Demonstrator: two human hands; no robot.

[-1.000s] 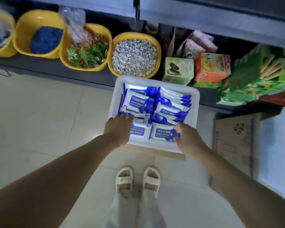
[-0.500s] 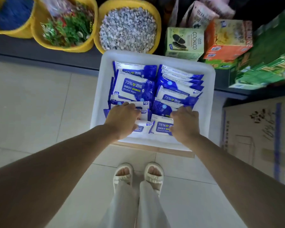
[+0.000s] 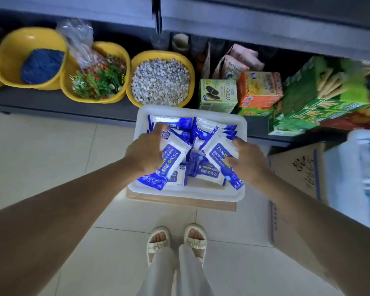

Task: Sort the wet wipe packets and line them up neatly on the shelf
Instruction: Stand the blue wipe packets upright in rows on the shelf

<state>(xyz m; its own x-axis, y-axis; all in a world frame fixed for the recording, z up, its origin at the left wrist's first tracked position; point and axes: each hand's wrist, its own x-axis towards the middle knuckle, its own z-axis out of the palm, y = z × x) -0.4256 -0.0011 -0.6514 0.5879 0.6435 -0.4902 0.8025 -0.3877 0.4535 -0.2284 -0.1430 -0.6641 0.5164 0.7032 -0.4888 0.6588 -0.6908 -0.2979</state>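
Observation:
A white plastic tray (image 3: pixel 188 194) sits on a cardboard box on the floor, against the low dark shelf (image 3: pixel 51 103). It holds several blue-and-white wet wipe packets (image 3: pixel 179 122). My left hand (image 3: pixel 146 151) is shut on one packet (image 3: pixel 170 162), lifted and tilted over the tray's left half. On the tray's right side my right hand (image 3: pixel 249 161) grips another packet (image 3: pixel 219 155), also tilted up. More packets lie loose under both hands.
On the shelf stand yellow bowls: one with a blue bundle (image 3: pixel 41 67), one with plastic plants (image 3: pixel 98 80), one with pebbles (image 3: pixel 160 80). Snack boxes (image 3: pixel 259 88) fill the shelf's right. A cardboard carton (image 3: pixel 297 178) stands at my right. My feet (image 3: pixel 176 240) are below the tray.
Both hands were resting on packets at the tray's near edge; now each has lifted a packet up and tilted it. The neat rows in the tray are disturbed.

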